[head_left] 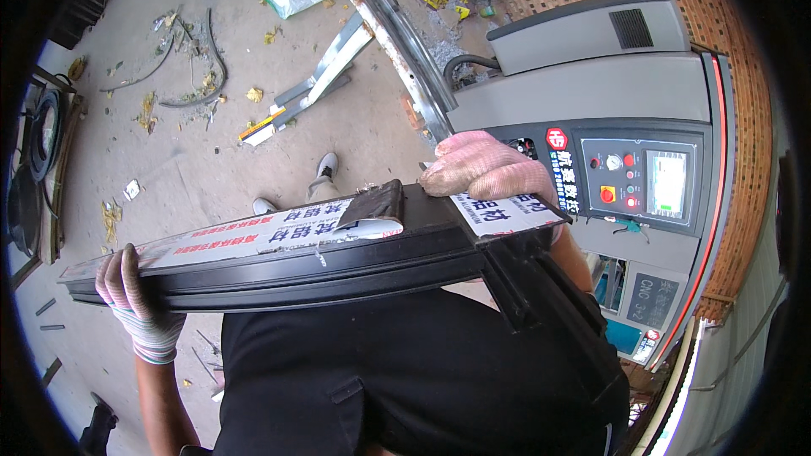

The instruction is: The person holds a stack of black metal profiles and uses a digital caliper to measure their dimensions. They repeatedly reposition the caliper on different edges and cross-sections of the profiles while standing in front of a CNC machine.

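A long black window-frame profile (pixel 397 262) lies level across the front of my body, with a second black piece joined at its right end and running toward me. Printed white protective film (pixel 253 232) covers its upper face. A loose dark flap of film (pixel 372 207) is folded up near the middle. My left hand (pixel 131 295), in a white knitted glove, is closed around the far left end from beneath. Gloved in stained pink and white, my right hand (pixel 486 169) is closed over the top edge close to the corner joint; its thumb is hidden.
On the right stands a grey machine (pixel 591 93) with a control panel and screen (pixel 666 186). Beyond the frame, a long metal rail (pixel 389 29) slants across. Metal offcuts (pixel 308 84), a black hose (pixel 215 63) and scraps litter the concrete floor. Coiled hoses (pixel 42 131) sit at left.
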Demonstrator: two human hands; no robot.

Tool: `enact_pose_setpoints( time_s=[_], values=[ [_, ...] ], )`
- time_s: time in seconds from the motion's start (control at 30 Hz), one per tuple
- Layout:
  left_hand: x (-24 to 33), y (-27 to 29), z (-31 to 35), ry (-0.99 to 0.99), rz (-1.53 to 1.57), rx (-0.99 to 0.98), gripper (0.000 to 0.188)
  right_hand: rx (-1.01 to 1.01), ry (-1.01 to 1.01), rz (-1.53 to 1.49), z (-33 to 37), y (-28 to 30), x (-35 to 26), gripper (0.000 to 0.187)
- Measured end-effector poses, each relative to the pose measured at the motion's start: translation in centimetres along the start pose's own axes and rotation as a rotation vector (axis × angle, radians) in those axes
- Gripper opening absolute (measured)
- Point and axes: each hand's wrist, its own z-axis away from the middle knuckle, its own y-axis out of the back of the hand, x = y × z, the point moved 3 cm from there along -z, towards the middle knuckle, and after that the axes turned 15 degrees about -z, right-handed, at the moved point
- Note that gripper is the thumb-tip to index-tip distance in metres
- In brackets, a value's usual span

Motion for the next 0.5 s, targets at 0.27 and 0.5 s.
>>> enact_pose_setpoints(
  time_s=[0.27,0.5],
  values=[
    [-0.1,-0.2,-0.2,0.042,0.054,-0.056,0.084,0.022,-0.045,-0.177,0.3,0.4,0.7,0.059],
    [-0.2,-0.6,-0.7,0.075,0.111,-0.101,0.087,0.003,-0.090,-0.173,0.7,1.1,2.4,0.055]
  ],
)
